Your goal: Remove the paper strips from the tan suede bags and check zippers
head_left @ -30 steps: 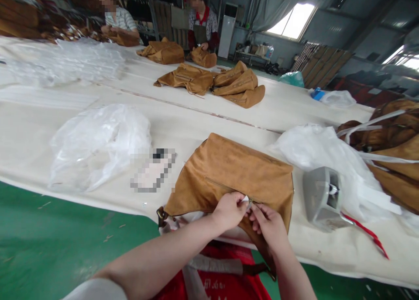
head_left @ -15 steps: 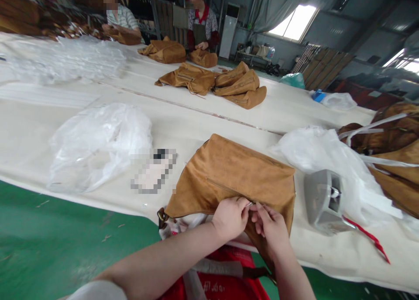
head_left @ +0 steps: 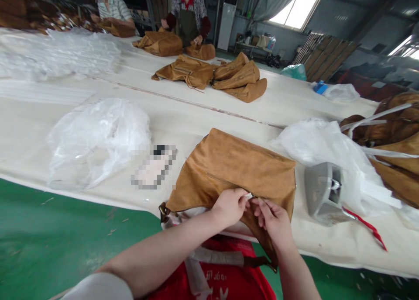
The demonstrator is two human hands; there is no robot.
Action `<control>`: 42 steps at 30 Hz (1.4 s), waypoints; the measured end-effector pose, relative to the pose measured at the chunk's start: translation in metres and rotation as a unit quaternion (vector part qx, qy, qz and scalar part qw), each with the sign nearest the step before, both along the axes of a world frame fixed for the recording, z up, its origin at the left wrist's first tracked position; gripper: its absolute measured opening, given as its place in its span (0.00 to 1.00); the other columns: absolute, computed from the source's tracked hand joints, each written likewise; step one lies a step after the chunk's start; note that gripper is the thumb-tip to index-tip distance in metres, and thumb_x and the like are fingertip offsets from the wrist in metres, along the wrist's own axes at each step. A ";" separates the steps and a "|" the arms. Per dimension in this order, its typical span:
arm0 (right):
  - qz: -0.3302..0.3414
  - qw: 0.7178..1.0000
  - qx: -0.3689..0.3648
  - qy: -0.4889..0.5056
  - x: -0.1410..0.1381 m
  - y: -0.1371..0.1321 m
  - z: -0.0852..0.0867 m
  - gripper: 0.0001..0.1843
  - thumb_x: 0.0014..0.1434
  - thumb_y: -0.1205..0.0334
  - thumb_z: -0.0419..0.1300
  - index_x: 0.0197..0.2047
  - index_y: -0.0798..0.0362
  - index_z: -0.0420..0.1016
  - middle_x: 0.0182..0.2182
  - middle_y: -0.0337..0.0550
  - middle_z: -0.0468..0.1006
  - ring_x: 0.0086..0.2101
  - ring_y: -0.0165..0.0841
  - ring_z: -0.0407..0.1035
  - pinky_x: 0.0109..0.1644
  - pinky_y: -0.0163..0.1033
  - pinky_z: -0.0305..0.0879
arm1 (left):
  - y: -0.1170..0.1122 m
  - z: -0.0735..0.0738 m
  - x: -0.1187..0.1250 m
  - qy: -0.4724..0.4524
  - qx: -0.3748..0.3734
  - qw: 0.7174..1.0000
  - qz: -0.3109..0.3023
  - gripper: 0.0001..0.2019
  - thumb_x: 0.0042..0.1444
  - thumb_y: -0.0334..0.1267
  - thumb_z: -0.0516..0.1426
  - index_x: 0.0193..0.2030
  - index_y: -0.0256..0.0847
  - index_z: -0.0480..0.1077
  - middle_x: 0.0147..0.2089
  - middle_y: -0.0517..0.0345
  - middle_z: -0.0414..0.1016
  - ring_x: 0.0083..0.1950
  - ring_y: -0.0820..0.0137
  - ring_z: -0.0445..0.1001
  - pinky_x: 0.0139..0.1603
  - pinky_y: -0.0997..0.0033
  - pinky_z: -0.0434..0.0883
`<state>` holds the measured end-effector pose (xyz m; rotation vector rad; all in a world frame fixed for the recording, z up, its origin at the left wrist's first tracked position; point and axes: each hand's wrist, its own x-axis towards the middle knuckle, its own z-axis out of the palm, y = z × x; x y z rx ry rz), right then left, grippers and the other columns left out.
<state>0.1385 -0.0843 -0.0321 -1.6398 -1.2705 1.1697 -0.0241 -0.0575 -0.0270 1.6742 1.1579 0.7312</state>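
A tan leather bag (head_left: 244, 160) lies on the pale table in front of me, a zipper line running across its face. Both hands meet over its lower front, at the right end of that zipper. Between thumb and finger, my left hand (head_left: 230, 208) pinches a small white piece (head_left: 248, 196). My right hand (head_left: 273, 219) is closed in a pinch right beside it; what its fingertips hold is too small to make out. The bag's wrapped strap (head_left: 222, 256) hangs over the table edge in front of a red apron (head_left: 225, 278).
A grey tape dispenser (head_left: 322, 193) with a red strip stands right of the bag. Clear plastic bags (head_left: 101, 138) and a blurred-out phone-like object (head_left: 153, 167) lie left. More tan bags (head_left: 186, 70) lie farther back, where two people work across the table (head_left: 196, 112).
More of the white piece shows in my left fingers, and my right fingers have shifted slightly apart from them. Across the table, one person has straightened and spread their hands.
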 end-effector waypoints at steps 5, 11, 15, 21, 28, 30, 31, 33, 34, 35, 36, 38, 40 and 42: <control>0.004 0.995 -0.029 0.100 -0.012 0.004 -0.005 0.24 0.51 0.41 0.65 0.20 0.55 0.71 0.13 0.34 0.65 0.12 0.21 0.50 0.15 0.30 0.43 | 0.003 0.001 0.002 -0.084 -0.100 0.991 0.001 0.14 0.64 0.38 0.47 0.34 0.37 0.71 0.30 0.57 0.78 0.30 0.72 0.78 0.33 0.76 0.74; -0.063 0.987 -0.018 0.148 -0.017 0.008 -0.015 0.22 0.47 0.43 0.67 0.23 0.56 0.74 0.14 0.33 0.65 0.12 0.20 0.47 0.14 0.30 0.37 | 0.003 0.001 0.000 0.057 0.044 0.997 0.038 0.12 0.61 0.36 0.51 0.37 0.41 0.75 0.34 0.57 0.78 0.36 0.69 0.76 0.39 0.73 0.72; -0.088 0.982 -0.007 0.168 -0.021 0.008 -0.017 0.19 0.46 0.46 0.69 0.26 0.56 0.76 0.16 0.34 0.68 0.12 0.20 0.49 0.14 0.30 0.40 | -0.004 0.007 -0.001 0.205 0.152 0.966 0.047 0.11 0.62 0.36 0.51 0.38 0.41 0.75 0.37 0.56 0.76 0.38 0.67 0.75 0.39 0.70 0.72; -0.103 0.974 0.001 0.202 -0.026 0.014 -0.020 0.17 0.45 0.50 0.69 0.21 0.55 0.73 0.15 0.34 0.67 0.13 0.21 0.51 0.15 0.30 0.43 | -0.017 0.000 0.001 0.334 0.333 0.882 -0.025 0.18 0.64 0.31 0.49 0.58 0.29 0.65 0.42 0.48 0.74 0.42 0.61 0.73 0.38 0.63 0.73; -0.088 0.972 0.007 0.216 -0.025 0.011 -0.018 0.19 0.48 0.49 0.67 0.19 0.54 0.70 0.13 0.33 0.64 0.14 0.23 0.51 0.16 0.32 0.45 | -0.019 -0.009 -0.005 0.325 0.372 0.866 -0.077 0.18 0.65 0.30 0.45 0.59 0.27 0.64 0.44 0.45 0.74 0.44 0.60 0.73 0.38 0.63 0.73; -0.090 0.973 0.011 0.213 -0.026 0.010 -0.018 0.20 0.48 0.48 0.68 0.19 0.53 0.69 0.13 0.32 0.63 0.14 0.22 0.51 0.16 0.31 0.45 | -0.018 -0.007 -0.005 0.275 0.326 0.902 -0.060 0.17 0.65 0.33 0.46 0.57 0.32 0.66 0.45 0.46 0.75 0.46 0.60 0.74 0.42 0.62 0.73; -0.092 0.974 0.012 0.209 -0.026 0.009 -0.019 0.20 0.48 0.48 0.68 0.19 0.53 0.69 0.14 0.32 0.64 0.14 0.22 0.51 0.16 0.31 0.45 | -0.016 -0.005 -0.005 0.237 0.281 0.930 -0.029 0.16 0.66 0.34 0.46 0.55 0.34 0.68 0.44 0.47 0.76 0.46 0.61 0.74 0.45 0.63 0.73; -0.093 0.975 0.013 0.200 -0.025 0.009 -0.021 0.20 0.47 0.48 0.69 0.20 0.54 0.69 0.15 0.33 0.66 0.14 0.22 0.51 0.17 0.31 0.45 | -0.009 -0.003 -0.004 0.141 0.134 0.980 0.045 0.17 0.67 0.38 0.44 0.48 0.37 0.72 0.42 0.48 0.77 0.44 0.64 0.76 0.46 0.65 0.73; -0.092 0.977 0.013 0.194 -0.025 0.010 -0.022 0.20 0.48 0.48 0.68 0.21 0.54 0.69 0.15 0.33 0.66 0.14 0.22 0.51 0.17 0.31 0.45 | -0.005 -0.002 -0.002 0.097 0.056 0.991 0.069 0.19 0.68 0.40 0.42 0.44 0.37 0.73 0.39 0.49 0.78 0.41 0.65 0.77 0.44 0.67 0.73; -0.089 0.978 0.012 0.189 -0.025 0.010 -0.023 0.20 0.48 0.47 0.68 0.21 0.54 0.69 0.15 0.33 0.66 0.14 0.22 0.51 0.17 0.30 0.45 | -0.001 -0.002 -0.001 0.063 -0.008 0.995 0.078 0.21 0.68 0.41 0.41 0.40 0.37 0.74 0.37 0.50 0.79 0.37 0.66 0.78 0.40 0.69 0.74; -0.085 0.979 0.010 0.183 -0.025 0.011 -0.024 0.20 0.48 0.46 0.68 0.21 0.54 0.69 0.15 0.33 0.66 0.14 0.22 0.51 0.17 0.30 0.45 | 0.002 -0.002 0.001 0.040 -0.050 0.995 0.071 0.21 0.67 0.42 0.42 0.37 0.37 0.74 0.34 0.51 0.79 0.34 0.67 0.78 0.37 0.71 0.73; -0.076 0.982 0.006 0.170 -0.027 0.012 -0.025 0.21 0.48 0.44 0.67 0.22 0.54 0.70 0.15 0.34 0.67 0.14 0.22 0.52 0.17 0.30 0.46 | 0.008 -0.003 0.003 0.017 -0.064 0.997 0.038 0.18 0.64 0.41 0.46 0.33 0.38 0.74 0.31 0.54 0.79 0.31 0.69 0.77 0.33 0.74 0.72; -0.067 0.986 0.001 0.155 -0.029 0.012 -0.024 0.23 0.48 0.42 0.66 0.22 0.54 0.70 0.15 0.34 0.67 0.14 0.22 0.52 0.16 0.30 0.47 | 0.009 -0.004 0.004 0.008 -0.044 0.999 0.029 0.13 0.60 0.37 0.50 0.29 0.39 0.73 0.30 0.57 0.78 0.31 0.70 0.76 0.34 0.75 0.72; -0.053 0.989 -0.009 0.138 -0.028 0.009 -0.018 0.24 0.48 0.40 0.65 0.22 0.54 0.70 0.14 0.35 0.68 0.13 0.23 0.54 0.16 0.31 0.49 | 0.008 -0.005 0.003 -0.010 -0.045 0.998 0.030 0.11 0.57 0.35 0.50 0.28 0.39 0.73 0.29 0.57 0.78 0.31 0.70 0.76 0.34 0.74 0.71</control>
